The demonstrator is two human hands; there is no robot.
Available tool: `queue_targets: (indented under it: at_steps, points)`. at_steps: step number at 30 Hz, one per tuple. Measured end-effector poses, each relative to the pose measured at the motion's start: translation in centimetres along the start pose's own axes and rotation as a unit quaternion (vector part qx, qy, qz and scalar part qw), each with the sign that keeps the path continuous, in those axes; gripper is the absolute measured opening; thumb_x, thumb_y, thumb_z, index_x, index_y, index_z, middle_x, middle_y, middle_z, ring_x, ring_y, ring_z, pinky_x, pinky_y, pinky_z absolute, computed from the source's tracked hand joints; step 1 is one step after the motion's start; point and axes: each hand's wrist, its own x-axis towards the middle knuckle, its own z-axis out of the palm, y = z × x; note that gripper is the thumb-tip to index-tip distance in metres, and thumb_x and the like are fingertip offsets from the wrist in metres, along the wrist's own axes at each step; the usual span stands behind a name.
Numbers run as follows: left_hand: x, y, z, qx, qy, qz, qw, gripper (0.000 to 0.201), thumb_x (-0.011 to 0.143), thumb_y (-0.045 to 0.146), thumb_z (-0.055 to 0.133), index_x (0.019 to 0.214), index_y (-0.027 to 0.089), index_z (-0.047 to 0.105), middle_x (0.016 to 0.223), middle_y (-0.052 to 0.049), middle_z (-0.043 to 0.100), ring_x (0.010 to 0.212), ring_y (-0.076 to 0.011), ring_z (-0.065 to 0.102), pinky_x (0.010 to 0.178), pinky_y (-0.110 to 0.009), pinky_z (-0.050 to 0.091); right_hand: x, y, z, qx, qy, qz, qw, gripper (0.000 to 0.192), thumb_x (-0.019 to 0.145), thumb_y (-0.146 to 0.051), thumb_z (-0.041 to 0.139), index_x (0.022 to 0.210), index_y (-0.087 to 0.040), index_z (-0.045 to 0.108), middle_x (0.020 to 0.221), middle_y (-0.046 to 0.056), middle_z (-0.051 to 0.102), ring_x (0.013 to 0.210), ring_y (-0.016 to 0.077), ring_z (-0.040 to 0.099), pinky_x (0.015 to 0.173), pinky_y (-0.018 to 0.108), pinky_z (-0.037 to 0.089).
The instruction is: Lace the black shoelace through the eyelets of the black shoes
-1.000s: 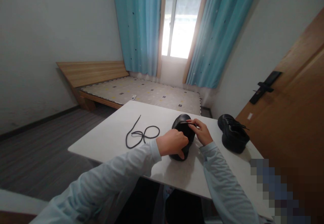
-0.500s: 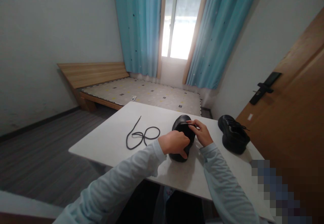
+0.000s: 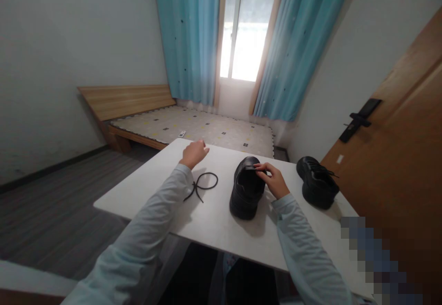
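Observation:
A black shoe stands on the white table with its opening facing me and its toe pointing away. My right hand pinches the upper edge of this shoe near its tongue. Left of the shoe lies a dark shoelace, looped on the tabletop. My left hand is over the far part of the table, above where the lace's far end lay. Its fingers are curled together, and whatever they may hold is hidden. My left hand and sleeve cover the left part of the lace.
A second black shoe, with laces in it, stands at the right of the white table. Beyond the table is a bed with a small white object near its edge. A wooden door is at the right.
My left hand has left the shoe and moved left and away from me to the far side of the lace. My right hand stays at the shoe, whose opening now shows.

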Motion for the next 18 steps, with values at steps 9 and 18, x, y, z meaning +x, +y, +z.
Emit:
queue_targets:
  at_steps: [9,18]
  points:
    - [1.0,-5.3,4.4,0.088,-0.063,-0.105,0.989,0.044,0.082,0.032,0.044,0.118,0.007,0.045,0.12,-0.024,0.051,0.11,-0.0325,0.052,0.086,-0.04,0.044,-0.1,-0.6,-0.1,-0.039,-0.021,-0.01,0.999,0.023,0.067,-0.021,0.053,0.088,-0.02,0.063,0.101,0.006,0.065,0.1,0.0239,0.055,0.071,0.033,0.044]
    - [1.1,-4.7,3.0,0.084,-0.107,-0.074,0.988,0.032,0.08,0.023,0.049,0.108,0.01,0.058,0.111,-0.024,0.059,0.106,-0.0347,0.055,0.079,-0.041,0.045,-0.1,-0.1,-0.1,-0.058,-0.029,-0.032,0.997,0.029,0.062,-0.015,0.047,0.083,-0.02,0.067,0.108,0.008,0.063,0.105,0.0253,0.052,0.073,0.036,0.044]
